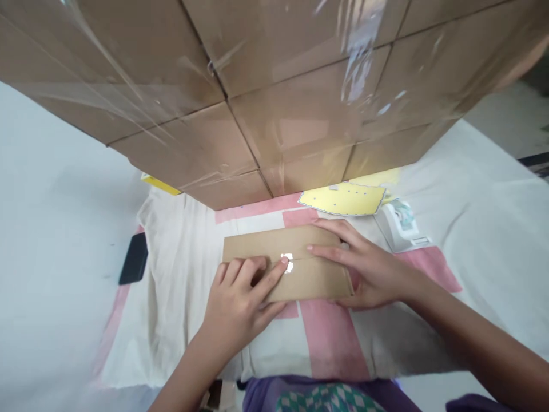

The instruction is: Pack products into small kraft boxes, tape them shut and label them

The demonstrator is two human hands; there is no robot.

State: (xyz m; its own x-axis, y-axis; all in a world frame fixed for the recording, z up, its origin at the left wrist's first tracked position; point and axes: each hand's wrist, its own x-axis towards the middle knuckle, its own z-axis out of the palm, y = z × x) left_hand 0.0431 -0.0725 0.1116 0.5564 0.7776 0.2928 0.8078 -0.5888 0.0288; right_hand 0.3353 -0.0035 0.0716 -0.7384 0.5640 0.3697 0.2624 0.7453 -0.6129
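A small flat brown cardboard box lies on the cloth before me, a seam running along its top. Across the middle of that seam sits a small shiny clear-white sticker. The index fingertip of my left hand presses on the sticker; the other fingers are curled against the box's left part, and the thumb rests by its near side. My right hand wraps round the box's right end, with fingers on top and the thumb low at the near corner.
A tall stack of taped cardboard boxes rises just behind. Right of it stands a white tape dispenser, beside a yellow dotted paper piece. A black phone-like object lies at the left on the pink-and-white cloth.
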